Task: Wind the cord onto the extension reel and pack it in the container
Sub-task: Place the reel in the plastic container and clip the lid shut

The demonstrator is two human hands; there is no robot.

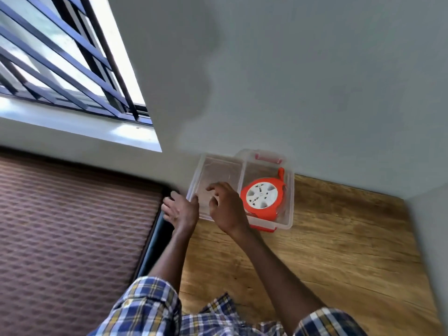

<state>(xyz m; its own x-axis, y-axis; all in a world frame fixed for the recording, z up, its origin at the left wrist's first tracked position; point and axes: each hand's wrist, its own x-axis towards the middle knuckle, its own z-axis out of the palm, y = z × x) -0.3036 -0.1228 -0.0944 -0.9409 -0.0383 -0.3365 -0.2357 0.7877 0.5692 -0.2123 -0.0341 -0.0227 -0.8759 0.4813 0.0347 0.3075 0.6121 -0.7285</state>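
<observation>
A clear plastic container [290, 190] with red latches [268, 158] stands on the wooden table against the wall. Inside it lies the orange extension reel [263, 198], white socket face up, with its cord wound in. The clear lid [218, 167] lies just left of the container, overlapping its left side. My left hand [180, 210] grips the lid's near left edge, thumb on top. My right hand [226, 208] hovers over the lid's near right part, fingers curled and apart, right beside the reel.
The wooden table [339, 251] runs to the right and toward me. A brown patterned mattress [72, 226] with a dark frame edge [155, 241] borders it on the left. A barred window [60, 57] and sill are at upper left, with grey wall behind.
</observation>
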